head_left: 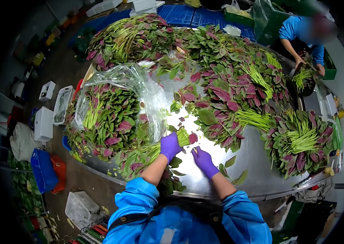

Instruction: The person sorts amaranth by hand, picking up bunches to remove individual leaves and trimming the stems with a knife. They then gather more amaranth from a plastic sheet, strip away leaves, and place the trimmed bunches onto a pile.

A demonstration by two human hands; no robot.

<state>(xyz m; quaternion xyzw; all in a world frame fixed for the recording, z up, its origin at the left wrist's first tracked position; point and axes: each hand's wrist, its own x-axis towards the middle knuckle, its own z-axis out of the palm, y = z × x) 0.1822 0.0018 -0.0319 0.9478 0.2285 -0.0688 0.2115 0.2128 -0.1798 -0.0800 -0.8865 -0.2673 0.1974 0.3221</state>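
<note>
My left hand (170,146), in a purple glove, is wrapped round the stems of a bunch of red-and-green amaranth (149,152). Its leaves point left and its stem ends stick out to the right of my fist. Close by on the right, my purple-gloved right hand (205,162) is closed, fingers pinched; a small pale bit shows at the fingertips, too small to name. A dark red leaf (193,138) lies just above that hand. Loose green leaves (230,162) are scattered beside it on the shiny metal table (257,181).
Large amaranth heaps (129,40) line the far side, with more bunches (298,140) at right. Clear plastic film (129,77) partly covers the left pile (115,112). A co-worker in blue (289,30) handles greens at far right. Crates (43,171) stand on the floor at left.
</note>
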